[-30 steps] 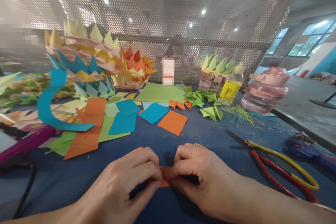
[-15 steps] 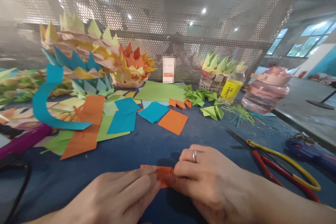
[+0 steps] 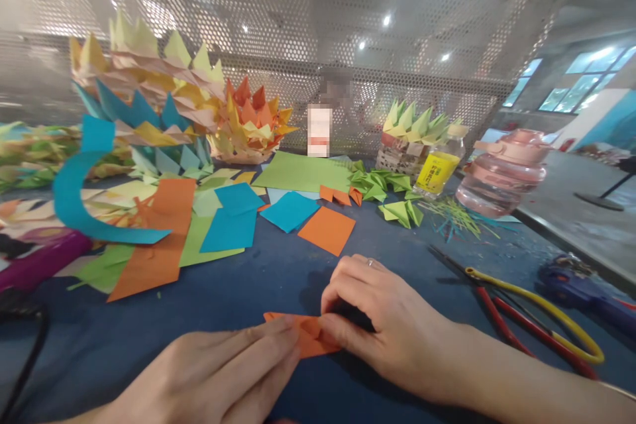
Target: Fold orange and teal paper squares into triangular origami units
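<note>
A small folded piece of orange paper (image 3: 309,339) lies on the blue tabletop close to me. My left hand (image 3: 218,364) holds its left part down, fingers together across the paper; the thumb is hardly visible. At the paper's right side, my right hand (image 3: 382,324) pinches a fold between thumb and curled index finger. A ring shows on one of its fingers. Just beyond my hands, a flat orange square (image 3: 328,230) rests beside a blue paper square (image 3: 289,212).
Scissors (image 3: 501,311) with red and yellow handles lie right, near a blue tool (image 3: 576,288). A purple tool (image 3: 44,258) is left, by a curled blue strip (image 3: 69,199). Behind stand folded-paper pieces (image 3: 248,126), a yellow-labelled bottle (image 3: 440,165) and a pink bottle (image 3: 504,172).
My right hand has lifted its fingers and rolled back, and a flap at the paper's right side has opened out. My left hand stays almost in place.
</note>
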`<action>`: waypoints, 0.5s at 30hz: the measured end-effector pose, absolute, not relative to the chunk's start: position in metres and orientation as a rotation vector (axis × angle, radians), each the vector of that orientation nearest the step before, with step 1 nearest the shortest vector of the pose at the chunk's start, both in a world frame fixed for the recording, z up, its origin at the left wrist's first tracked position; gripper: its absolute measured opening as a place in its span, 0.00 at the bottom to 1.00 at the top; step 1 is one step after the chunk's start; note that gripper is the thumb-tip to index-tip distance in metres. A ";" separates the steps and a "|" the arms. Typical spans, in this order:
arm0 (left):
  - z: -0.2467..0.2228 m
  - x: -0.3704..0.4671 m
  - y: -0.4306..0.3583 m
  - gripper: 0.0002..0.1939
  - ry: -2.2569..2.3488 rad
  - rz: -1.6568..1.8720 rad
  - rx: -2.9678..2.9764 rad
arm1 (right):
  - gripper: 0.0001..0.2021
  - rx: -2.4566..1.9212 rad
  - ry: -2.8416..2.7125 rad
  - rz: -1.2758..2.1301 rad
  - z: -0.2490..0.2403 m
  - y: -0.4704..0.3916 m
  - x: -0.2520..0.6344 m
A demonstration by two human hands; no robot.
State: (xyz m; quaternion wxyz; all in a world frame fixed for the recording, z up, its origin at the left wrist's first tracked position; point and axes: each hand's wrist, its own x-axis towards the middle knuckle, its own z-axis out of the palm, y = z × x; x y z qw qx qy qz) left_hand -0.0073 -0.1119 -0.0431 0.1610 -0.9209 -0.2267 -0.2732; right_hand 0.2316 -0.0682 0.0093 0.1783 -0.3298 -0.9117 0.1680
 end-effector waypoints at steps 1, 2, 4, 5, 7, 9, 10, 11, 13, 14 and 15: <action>-0.041 -0.007 -0.112 0.14 -0.661 -0.786 -2.650 | 0.09 -0.954 -2.573 0.489 0.009 -0.069 0.230; -0.039 -0.006 -0.112 0.13 -0.676 -0.806 -2.664 | 0.09 -0.975 -2.564 0.500 0.008 -0.071 0.229; -0.036 -0.005 -0.113 0.12 -0.695 -0.851 -2.671 | 0.07 -1.004 -2.549 0.516 0.008 -0.074 0.227; -0.035 -0.004 -0.113 0.11 -0.705 -0.879 -2.662 | 0.07 -1.007 -2.549 0.529 0.008 -0.076 0.226; -0.033 -0.001 -0.112 0.11 -0.726 -0.933 -2.646 | 0.06 -1.000 -2.547 0.557 0.009 -0.078 0.226; -0.031 0.001 -0.112 0.13 -0.796 -0.968 -2.626 | 0.03 -0.971 -2.555 0.576 0.010 -0.079 0.227; -0.029 0.002 -0.111 0.15 -0.817 -0.962 -2.623 | 0.02 -0.938 -2.566 0.577 0.011 -0.079 0.228; -0.027 0.003 -0.111 0.18 -0.824 -0.934 -2.618 | 0.04 -0.895 -2.582 0.571 0.011 -0.078 0.228; -0.023 0.003 -0.109 0.21 -0.788 -0.837 -2.598 | 0.10 -0.773 -2.621 0.552 0.013 -0.077 0.230; -0.021 0.003 -0.108 0.22 -0.757 -0.790 -2.592 | 0.13 -0.703 -2.637 0.542 0.014 -0.077 0.231; -0.019 0.003 -0.108 0.23 -0.734 -0.757 -2.591 | 0.15 -0.652 -2.645 0.530 0.015 -0.077 0.232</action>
